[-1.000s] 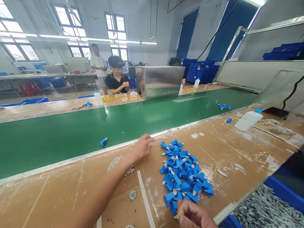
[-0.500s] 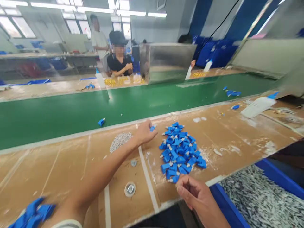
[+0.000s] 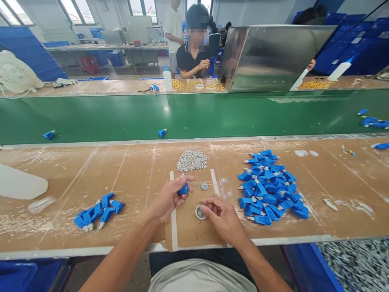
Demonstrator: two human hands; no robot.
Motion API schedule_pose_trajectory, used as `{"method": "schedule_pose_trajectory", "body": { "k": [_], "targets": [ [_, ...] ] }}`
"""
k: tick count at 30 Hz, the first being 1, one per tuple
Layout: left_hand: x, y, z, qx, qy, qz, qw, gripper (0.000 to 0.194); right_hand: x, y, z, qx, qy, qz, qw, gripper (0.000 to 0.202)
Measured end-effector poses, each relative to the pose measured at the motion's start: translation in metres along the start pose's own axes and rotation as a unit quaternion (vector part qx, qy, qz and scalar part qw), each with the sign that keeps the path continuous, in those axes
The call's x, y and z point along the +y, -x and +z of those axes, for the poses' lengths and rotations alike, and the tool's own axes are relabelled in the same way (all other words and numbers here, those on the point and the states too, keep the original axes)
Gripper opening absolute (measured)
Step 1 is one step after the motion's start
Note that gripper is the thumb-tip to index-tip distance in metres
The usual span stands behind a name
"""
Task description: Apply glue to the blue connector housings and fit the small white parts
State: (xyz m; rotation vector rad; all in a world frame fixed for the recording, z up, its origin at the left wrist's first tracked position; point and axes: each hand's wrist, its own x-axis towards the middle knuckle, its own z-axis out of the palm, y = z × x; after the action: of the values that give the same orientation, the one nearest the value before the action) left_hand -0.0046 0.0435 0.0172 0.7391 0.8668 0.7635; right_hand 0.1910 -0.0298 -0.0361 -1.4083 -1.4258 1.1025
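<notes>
Closed around a small blue plastic piece with a pale tip [image 3: 183,189], my left hand [image 3: 166,199] is above the cardboard mat, left of its middle. My right hand [image 3: 224,217] has its fingers curled together at the edge of a small round dish [image 3: 200,212]; what they pinch, if anything, is hidden. Behind the hands lies a heap of small grey pellets [image 3: 192,160]. A little round lump of clear material [image 3: 204,186] rests on the mat. To the right spreads a big pile of blue pieces [image 3: 267,188], and a smaller group of them [image 3: 99,211] lies to the left.
A green conveyor belt [image 3: 121,117] runs behind the table, carrying scattered blue pieces. A white bottle [image 3: 21,182] lies at the left. Across the belt sit a co-worker [image 3: 194,52] and a metal box [image 3: 273,59]. A blue bin [image 3: 313,267] stands below at right.
My left hand has come back from beside the blue pile to the mat, still holding a blue piece. My right hand has moved from the pile's near edge to the dish. The view has levelled.
</notes>
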Motion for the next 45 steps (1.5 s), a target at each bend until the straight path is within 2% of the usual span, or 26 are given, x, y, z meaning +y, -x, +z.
{"method": "schedule_pose_trajectory", "body": {
  "k": [3,7,12,20,23,26,30,38,45],
  "targets": [
    [-0.008,0.006,-0.005,-0.003,0.09,-0.018,0.996,0.038,-0.002,0.001,0.001,0.0,0.013,-0.016,1.0,0.021],
    [-0.018,0.009,-0.008,-0.01,0.14,-0.018,0.99,0.02,-0.006,0.009,0.0,-0.002,0.055,-0.046,0.997,0.018],
    [-0.026,0.011,-0.008,-0.033,0.181,-0.04,0.982,0.018,-0.013,0.015,-0.004,-0.014,0.093,-0.048,0.994,0.018],
    [-0.037,0.016,-0.003,-0.062,0.174,-0.076,0.98,0.022,-0.031,0.007,-0.026,0.079,-0.071,-0.002,0.994,0.023],
    [-0.037,0.02,0.003,-0.103,0.164,-0.081,0.978,0.024,-0.048,0.01,-0.025,0.118,-0.071,-0.043,0.99,0.017],
    [-0.037,0.023,0.007,-0.122,0.159,-0.08,0.976,0.023,-0.061,0.013,-0.02,0.146,-0.024,-0.091,0.985,0.012],
    [-0.039,0.025,0.009,-0.124,0.143,-0.086,0.978,0.024,-0.064,0.013,-0.015,0.139,0.033,-0.133,0.981,0.01],
    [-0.042,0.024,0.01,-0.13,0.127,-0.076,0.98,0.026,-0.053,0.012,-0.01,0.128,0.059,-0.146,0.979,0.01],
    [-0.045,0.024,0.006,-0.139,0.125,-0.072,0.98,0.026,-0.055,0.012,-0.011,0.104,0.102,-0.195,0.97,0.013]
  ]
}}
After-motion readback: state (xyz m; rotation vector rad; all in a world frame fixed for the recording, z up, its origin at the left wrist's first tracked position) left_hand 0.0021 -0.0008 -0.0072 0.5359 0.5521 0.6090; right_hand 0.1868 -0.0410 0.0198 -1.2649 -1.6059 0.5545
